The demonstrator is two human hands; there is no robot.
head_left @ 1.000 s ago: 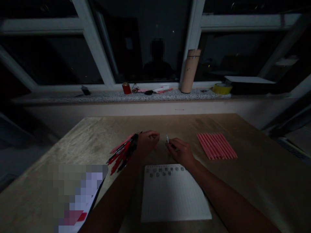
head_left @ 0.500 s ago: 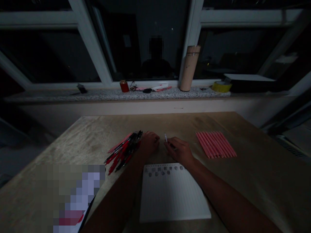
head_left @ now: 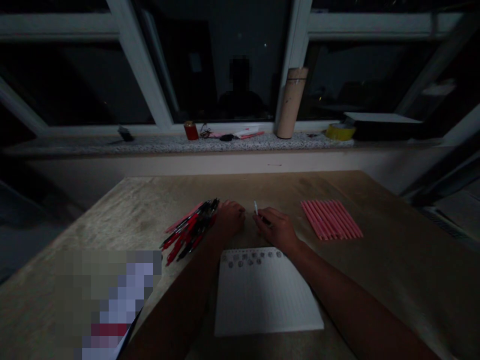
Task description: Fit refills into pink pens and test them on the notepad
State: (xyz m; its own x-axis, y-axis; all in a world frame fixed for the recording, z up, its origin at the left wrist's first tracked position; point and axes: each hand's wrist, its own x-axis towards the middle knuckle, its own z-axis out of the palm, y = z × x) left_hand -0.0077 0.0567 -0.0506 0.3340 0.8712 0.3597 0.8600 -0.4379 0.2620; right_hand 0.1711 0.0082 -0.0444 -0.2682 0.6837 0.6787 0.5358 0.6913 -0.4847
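My right hand (head_left: pixel 276 226) is closed in a pinch round a slim, pale, pen-like stick (head_left: pixel 255 206), its light end pointing up and away from me. Across a small gap, my left hand (head_left: pixel 231 216) lies with curled fingers beside a pile of red and black pens (head_left: pixel 192 229); whether anything is in those fingers is hidden. Just below both hands lies a lined notepad (head_left: pixel 268 295) with rows of small dark round scribbles near its top edge. To the right of my right hand, several pink sticks like pencils (head_left: pixel 332 220) lie side by side in a neat row.
At the lower left of the table (head_left: pixel 270 185) is a blurred-out pale item (head_left: pixel 127 295). Along the granite sill (head_left: pixel 157 146) stand a red tin (head_left: pixel 191 131), a tall tan cylinder (head_left: pixel 292 102), a yellow tape roll (head_left: pixel 340 131) and a dark box (head_left: pixel 386 128).
The whole view has shifted slightly, so everything sits a little higher. Both hands keep nearly the same places, the right one still pinching the pale stick.
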